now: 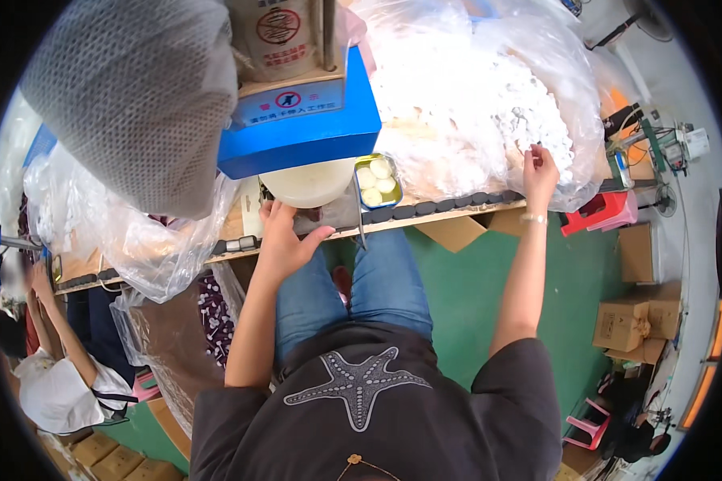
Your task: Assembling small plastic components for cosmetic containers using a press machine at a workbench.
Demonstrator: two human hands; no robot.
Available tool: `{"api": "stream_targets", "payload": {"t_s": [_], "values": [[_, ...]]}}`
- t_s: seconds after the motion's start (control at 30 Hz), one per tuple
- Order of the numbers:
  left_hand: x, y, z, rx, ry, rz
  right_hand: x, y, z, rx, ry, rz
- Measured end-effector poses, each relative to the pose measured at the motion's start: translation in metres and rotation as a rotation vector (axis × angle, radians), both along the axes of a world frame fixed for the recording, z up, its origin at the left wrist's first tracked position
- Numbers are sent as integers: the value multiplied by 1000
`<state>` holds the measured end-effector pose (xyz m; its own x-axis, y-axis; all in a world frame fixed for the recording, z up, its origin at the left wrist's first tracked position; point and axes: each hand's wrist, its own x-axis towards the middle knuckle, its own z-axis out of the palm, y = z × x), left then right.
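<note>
My left hand [283,242] is at the table's front edge, below a blue machine housing [297,132]. Its thumb stretches out to the right, apart from the fingers, whose tips reach beside a round whitish disc [309,184] under the housing. No object shows in that hand, though the fingertips are partly hidden. To the right, my right hand [540,167] hovers over a heap of small white parts [529,112] spread on clear plastic. Its fingertips are drawn together in a pinch; anything between them is too small to make out.
A yellow-rimmed tin [379,183] holding several pale round pieces stands right of the machine. Grey mesh cloth [136,104] hangs at the upper left. Clear bags [156,248] drape over the table edge. A red stool [594,215] and cartons [622,325] are at right. A co-worker [64,377] sits left.
</note>
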<state>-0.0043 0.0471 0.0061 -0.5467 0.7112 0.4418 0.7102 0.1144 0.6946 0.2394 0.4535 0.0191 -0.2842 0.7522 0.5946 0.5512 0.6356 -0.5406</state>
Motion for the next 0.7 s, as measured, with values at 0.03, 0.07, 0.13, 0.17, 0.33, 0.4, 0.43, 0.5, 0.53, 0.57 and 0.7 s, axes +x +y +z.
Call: {"api": "stream_targets", "payload": {"t_s": [0.03, 0.07, 0.13, 0.17, 0.33, 0.4, 0.43, 0.5, 0.53, 0.57, 0.7], "values": [[4, 2, 0, 67, -24, 76, 5, 26, -5, 3, -2, -7], [8, 3, 2, 49, -11, 83, 5, 50, -19, -16, -98, 48], [6, 5, -7, 194, -300, 70, -10, 48, -21, -31, -203, 122], [5, 7, -11, 230, -180, 84, -13, 47, -20, -89, -287, 75], [3, 9, -7, 232, -182, 48, -28, 33, -12, -18, -412, -83], [2, 8, -7, 215, -187, 41, -31, 17, -4, -27, -373, -114], [1, 9, -8, 217, -143, 41, -32, 14, -4, -20, -179, -17], [1, 10, -8, 205, -171, 36, -35, -8, -3, -89, 23, 228], [1, 9, -8, 190, -199, 33, -47, -38, 0, -186, 83, 412], [0, 6, -9, 186, -198, 38, -64, -87, 20, -230, 52, 588], [0, 6, -10, 184, -191, 50, -101, -177, 38, -24, -376, 930]]}}
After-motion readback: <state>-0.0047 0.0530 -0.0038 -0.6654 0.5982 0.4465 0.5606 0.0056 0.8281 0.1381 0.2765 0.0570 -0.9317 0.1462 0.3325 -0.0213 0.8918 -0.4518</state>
